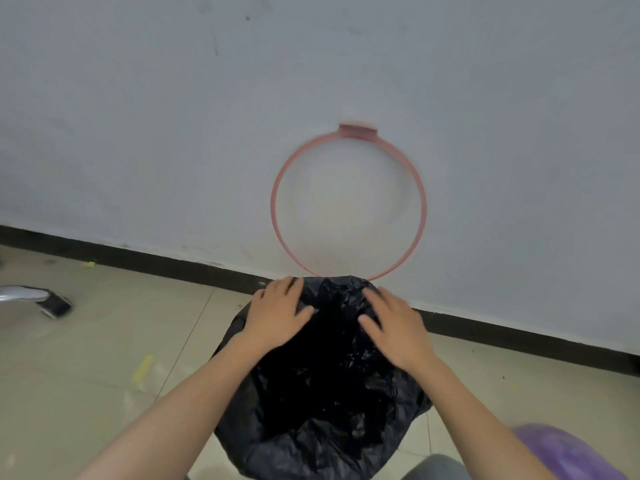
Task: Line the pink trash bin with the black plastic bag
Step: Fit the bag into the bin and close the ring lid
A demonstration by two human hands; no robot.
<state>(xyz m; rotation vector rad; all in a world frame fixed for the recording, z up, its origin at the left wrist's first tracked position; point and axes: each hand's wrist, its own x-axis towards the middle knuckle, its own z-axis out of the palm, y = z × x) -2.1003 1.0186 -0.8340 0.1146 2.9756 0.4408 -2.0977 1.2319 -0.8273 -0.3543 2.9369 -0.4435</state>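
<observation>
A black plastic bag (322,393) is draped over a round bin on the floor, covering it fully, so no pink bin wall shows. My left hand (277,313) lies flat on the bag's far left edge with fingers spread. On the far right edge rests my right hand (394,327), fingers also apart and pressing on the plastic. A thin pink ring (273,202) with a small tab on top stands raised behind the bin against the wall.
A pale wall with a dark baseboard (138,261) runs right behind the bin. The floor is beige tile. A chair leg with a caster (52,303) is at the left. A purple object (568,452) sits at the lower right.
</observation>
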